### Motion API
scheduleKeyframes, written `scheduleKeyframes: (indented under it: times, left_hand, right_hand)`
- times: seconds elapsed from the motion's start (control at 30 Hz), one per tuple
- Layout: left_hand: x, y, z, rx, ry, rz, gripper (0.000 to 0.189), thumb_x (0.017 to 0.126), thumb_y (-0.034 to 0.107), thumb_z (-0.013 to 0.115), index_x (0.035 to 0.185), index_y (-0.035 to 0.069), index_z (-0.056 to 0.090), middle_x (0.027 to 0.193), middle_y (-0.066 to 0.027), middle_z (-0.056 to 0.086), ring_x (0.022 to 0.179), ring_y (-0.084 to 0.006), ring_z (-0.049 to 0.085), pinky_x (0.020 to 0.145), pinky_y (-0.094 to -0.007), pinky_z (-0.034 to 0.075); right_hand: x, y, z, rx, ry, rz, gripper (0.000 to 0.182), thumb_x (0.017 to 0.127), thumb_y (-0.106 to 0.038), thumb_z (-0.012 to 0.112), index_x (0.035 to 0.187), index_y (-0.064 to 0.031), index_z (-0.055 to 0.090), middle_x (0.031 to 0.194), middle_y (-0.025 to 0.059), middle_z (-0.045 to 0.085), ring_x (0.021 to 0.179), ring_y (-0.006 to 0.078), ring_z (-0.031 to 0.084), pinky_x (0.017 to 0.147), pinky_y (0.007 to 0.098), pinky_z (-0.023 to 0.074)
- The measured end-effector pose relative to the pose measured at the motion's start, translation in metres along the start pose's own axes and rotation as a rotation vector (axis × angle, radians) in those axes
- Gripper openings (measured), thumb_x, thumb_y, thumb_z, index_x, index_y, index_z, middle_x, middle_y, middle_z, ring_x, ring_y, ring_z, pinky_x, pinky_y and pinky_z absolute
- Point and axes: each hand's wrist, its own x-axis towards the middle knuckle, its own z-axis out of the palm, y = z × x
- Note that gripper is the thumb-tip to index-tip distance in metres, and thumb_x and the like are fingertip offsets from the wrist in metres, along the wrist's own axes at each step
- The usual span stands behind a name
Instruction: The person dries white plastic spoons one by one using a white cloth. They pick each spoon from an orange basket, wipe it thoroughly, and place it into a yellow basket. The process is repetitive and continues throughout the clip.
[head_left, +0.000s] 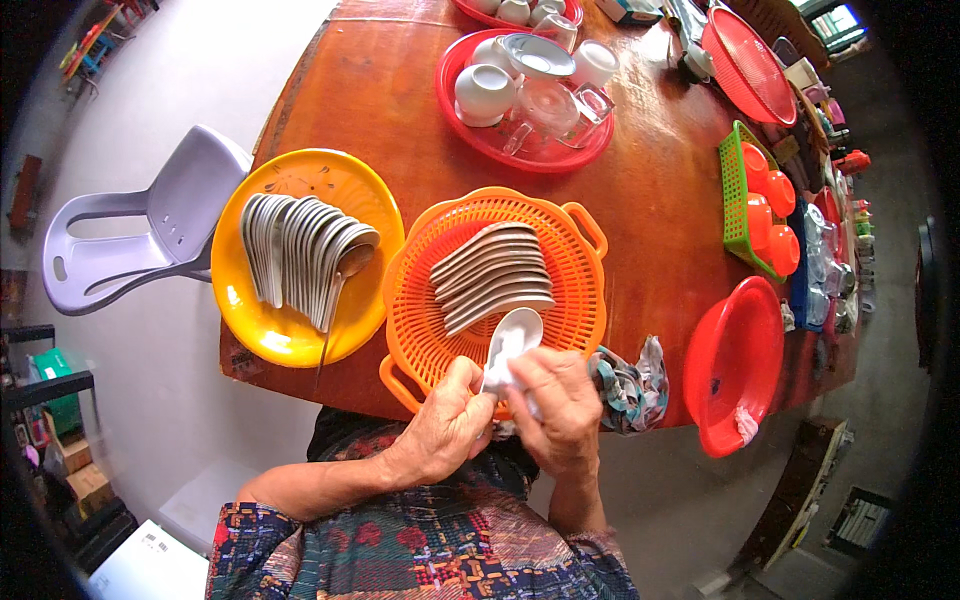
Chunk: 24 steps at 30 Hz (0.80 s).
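Note:
A white soup spoon (520, 327) is held over the near rim of an orange plastic colander (405, 300). My left hand (448, 421) grips its handle. Blurred, my right hand (556, 401) closes around a white cloth (504, 366) pressed into the spoon's bowl. Inside the colander lies a nested row of soup spoons (495, 274). To its left, a yellow plate (300, 349) holds two rows of nested white spoons (304, 251) and a metal spoon (354, 261), whose handle passes over the near rim.
Beyond the colander, a red tray (480, 142) carries white cups and glass mugs. At right are a green basket (739, 202) of orange cups and a red basin (731, 352) at the table edge. A patterned cloth (634, 386) lies near my right hand. A lilac chair (161, 210) stands left.

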Motion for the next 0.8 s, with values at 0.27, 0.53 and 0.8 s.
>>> scheduleKeyframes:
  times: [0.27,0.53,0.8]
  left_hand:
    - [-0.010,-0.009,-0.002,-0.002,-0.058,-0.006,0.008,0.096,0.012,0.040,0.094,0.011,0.033,0.062,0.0059,0.037,0.047,-0.0032,0.035,0.040,-0.0211,0.029]
    - [-0.014,-0.010,0.001,-0.023,0.004,0.006,0.008,0.097,0.013,0.041,0.094,0.007,0.038,0.064,0.0040,0.039,0.050,-0.0034,0.035,0.043,-0.0212,0.030]
    - [-0.013,-0.017,0.005,-0.002,0.050,0.129,0.004,0.096,0.010,0.040,0.095,0.007,0.037,0.069,0.0031,0.041,0.054,-0.0026,0.037,0.044,-0.0199,0.031]
  right_hand:
    - [0.002,-0.002,0.012,0.008,-0.005,-0.021,0.031,0.066,0.002,0.071,0.096,-0.0012,0.063,0.096,0.0133,0.060,0.082,0.0304,0.057,0.072,0.0394,0.0483]
    - [0.008,0.010,0.034,-0.294,0.296,0.031,0.037,0.067,0.000,0.072,0.102,-0.0031,0.062,0.100,0.0147,0.057,0.087,0.0322,0.056,0.074,0.0408,0.0476]
    - [0.002,-0.007,0.028,-0.200,0.144,0.080,0.030,0.071,-0.002,0.069,0.101,-0.0035,0.062,0.099,0.0128,0.059,0.087,0.0316,0.056,0.074,0.0408,0.0474]
